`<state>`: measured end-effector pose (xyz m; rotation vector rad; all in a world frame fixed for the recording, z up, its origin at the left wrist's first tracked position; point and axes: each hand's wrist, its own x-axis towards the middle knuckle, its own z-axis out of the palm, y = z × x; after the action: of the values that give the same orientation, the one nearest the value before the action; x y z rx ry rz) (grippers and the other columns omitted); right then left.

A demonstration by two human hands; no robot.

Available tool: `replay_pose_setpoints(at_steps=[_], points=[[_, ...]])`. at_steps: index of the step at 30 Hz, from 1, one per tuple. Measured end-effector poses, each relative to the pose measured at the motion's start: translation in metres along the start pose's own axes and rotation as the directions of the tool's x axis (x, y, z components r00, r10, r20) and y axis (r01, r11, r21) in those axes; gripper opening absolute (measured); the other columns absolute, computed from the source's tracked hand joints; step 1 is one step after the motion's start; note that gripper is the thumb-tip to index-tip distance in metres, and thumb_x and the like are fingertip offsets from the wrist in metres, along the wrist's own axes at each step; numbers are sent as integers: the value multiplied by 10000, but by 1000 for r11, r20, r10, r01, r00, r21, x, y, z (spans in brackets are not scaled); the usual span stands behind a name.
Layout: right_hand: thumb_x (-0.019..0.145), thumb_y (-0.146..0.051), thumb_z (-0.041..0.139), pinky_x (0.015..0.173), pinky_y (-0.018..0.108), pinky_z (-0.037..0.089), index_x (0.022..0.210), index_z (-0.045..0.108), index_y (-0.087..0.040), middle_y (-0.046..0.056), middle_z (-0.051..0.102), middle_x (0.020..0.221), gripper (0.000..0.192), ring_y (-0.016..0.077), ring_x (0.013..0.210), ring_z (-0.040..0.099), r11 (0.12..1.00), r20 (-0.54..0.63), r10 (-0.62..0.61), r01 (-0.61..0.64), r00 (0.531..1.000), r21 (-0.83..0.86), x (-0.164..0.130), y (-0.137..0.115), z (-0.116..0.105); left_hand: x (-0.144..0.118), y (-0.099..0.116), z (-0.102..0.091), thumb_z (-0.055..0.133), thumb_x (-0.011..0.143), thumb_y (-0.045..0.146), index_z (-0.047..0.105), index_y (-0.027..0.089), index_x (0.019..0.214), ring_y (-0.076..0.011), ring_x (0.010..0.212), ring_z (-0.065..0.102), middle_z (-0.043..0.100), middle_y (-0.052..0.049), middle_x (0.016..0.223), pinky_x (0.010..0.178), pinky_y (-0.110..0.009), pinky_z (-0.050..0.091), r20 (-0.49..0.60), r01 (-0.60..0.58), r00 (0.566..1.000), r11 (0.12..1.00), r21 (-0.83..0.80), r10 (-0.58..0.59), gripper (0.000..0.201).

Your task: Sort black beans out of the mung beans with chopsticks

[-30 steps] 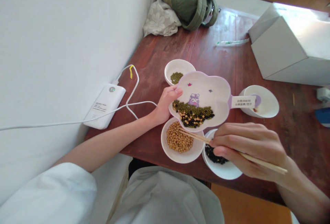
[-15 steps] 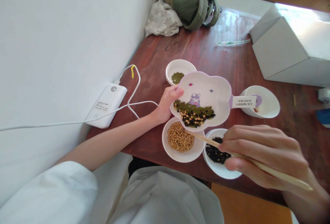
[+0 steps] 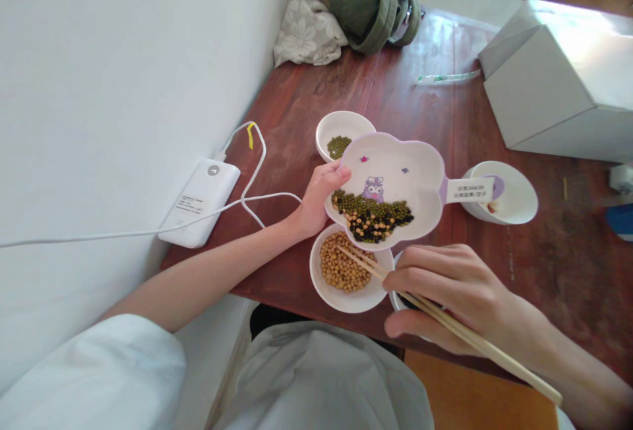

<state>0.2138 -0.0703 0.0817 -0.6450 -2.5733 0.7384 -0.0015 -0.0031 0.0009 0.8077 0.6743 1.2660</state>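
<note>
Holding chopsticks (image 3: 445, 321) over soybean bowl (image 3: 346, 295), right hand (image 3: 445, 295).

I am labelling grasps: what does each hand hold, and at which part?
Left hand: flower-shaped plate, at its left rim. Right hand: chopsticks, around mid-length.

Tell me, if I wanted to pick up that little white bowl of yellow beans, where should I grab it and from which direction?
Probably by the bare rim on its near-left side, pinched from above. The bowl of yellow beans is shallow and round, with no handle. The flower-shaped plate, tilted in the left hand, overhangs its far edge, and the right hand holds chopsticks over its right side.
</note>
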Motion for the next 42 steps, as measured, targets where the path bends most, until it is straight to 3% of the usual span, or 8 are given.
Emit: replay_pose_setpoints(at_steps=[4, 8, 15, 27, 33, 37, 42], points=[[1007, -265, 664, 611, 299, 398, 974, 660, -169, 25, 669, 823, 101, 141, 671, 586, 999, 17, -6, 7, 1000, -51, 0, -1, 1, 0, 0, -1, 723, 834, 555, 714, 188, 810, -315, 907, 733, 755, -55, 809, 690, -366, 546, 8, -9, 1000, 1000, 17, 9, 368], [1074, -317, 535, 629, 317, 391, 967, 674, -166, 29, 656, 797, 232, 148, 677, 584, 1000, 55, 0, 1, 998, -23, -4, -10, -9, 0, 0, 0, 696, 856, 556, 751, 180, 927, -285, 833, 724, 759, -60, 839, 703, -364, 541, 44, -8, 999, 1000, 14, 7, 387], [1118, -486, 312, 620, 315, 398, 1017, 656, -155, 103, 680, 944, 488, 175, 796, 621, 997, 5, 62, -62, 998, 54, -12, -11, -13, -1, 1, 2, 708, 835, 565, 747, 160, 944, -284, 833, 725, 765, -81, 844, 711, -353, 536, 15, 2, 1000, 1000, 4, -2, 420], [1082, -628, 208, 650, 300, 437, 1061, 621, -169, 90, 658, 960, 618, 177, 789, 603, 973, 82, 149, -161, 985, 166, -5, 0, -4, 0, 1, 3, 744, 818, 526, 718, 152, 839, -249, 783, 712, 722, -42, 718, 637, -294, 500, -20, -14, 1000, 1000, -27, 13, 375], [1065, -662, 160, 641, 296, 436, 1024, 615, -160, 85, 642, 927, 679, 167, 747, 576, 973, 85, 134, -148, 987, 179, -3, 1, -8, 0, 1, 4, 736, 831, 517, 727, 157, 833, -255, 806, 721, 740, -47, 762, 710, -321, 539, 12, -45, 999, 998, -34, 45, 360], [1050, -689, 141, 658, 294, 445, 1017, 618, -161, 85, 641, 941, 712, 167, 768, 585, 958, 94, 153, -171, 984, 228, -2, 3, -7, 0, 1, 3, 728, 844, 518, 731, 153, 840, -226, 745, 699, 749, -53, 789, 674, -308, 522, 9, -42, 999, 999, -26, 42, 364], [1062, -675, 183, 681, 299, 439, 1044, 616, -168, 74, 630, 957, 667, 161, 773, 575, 941, 118, 174, -200, 978, 272, -2, 8, -5, 0, 0, 3, 729, 846, 526, 756, 157, 894, -271, 842, 728, 753, -56, 811, 699, -335, 545, 41, -44, 998, 998, -34, 45, 373]])
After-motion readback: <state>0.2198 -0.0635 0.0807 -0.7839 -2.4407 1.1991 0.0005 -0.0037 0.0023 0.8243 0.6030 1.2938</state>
